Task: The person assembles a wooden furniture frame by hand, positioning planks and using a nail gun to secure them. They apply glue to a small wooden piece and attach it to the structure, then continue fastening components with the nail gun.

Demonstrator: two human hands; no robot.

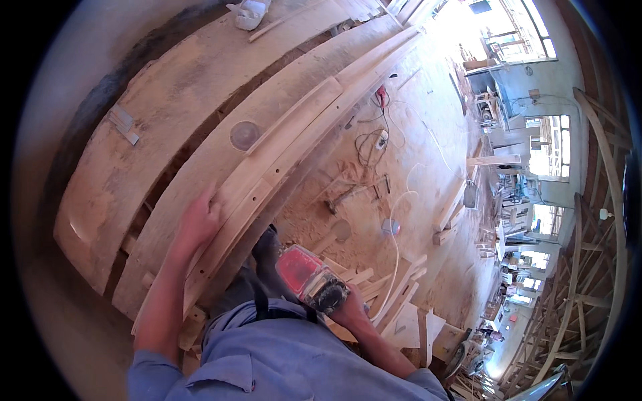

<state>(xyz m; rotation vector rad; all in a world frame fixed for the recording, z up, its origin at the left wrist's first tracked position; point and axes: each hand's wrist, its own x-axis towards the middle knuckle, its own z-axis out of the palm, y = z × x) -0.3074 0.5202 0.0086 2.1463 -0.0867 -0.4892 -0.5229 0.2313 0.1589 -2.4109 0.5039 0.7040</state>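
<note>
A long pale wooden plank point(274, 157) with several small dark holes along it lies on the near edge of a wide workbench point(180, 194). At its left edge is my left hand point(200, 220), one finger stretched out and the others bent, touching the wood without clasping it. Low in front of my body, my right hand point(351, 309) grips a dusty red and black power tool point(309, 277). The tool's exact kind and its underside are hidden. A narrower wooden strip point(297, 113) rests farther along the plank.
A round disc point(245, 136) and grey flat pieces point(123, 123) lie on the bench. A pale cord point(396, 264) trails near my right arm. Sawdust, a metal clamp point(358, 194), tangled cables point(368, 147) and wood offcuts point(401, 287) cover the floor. Windows line the right wall.
</note>
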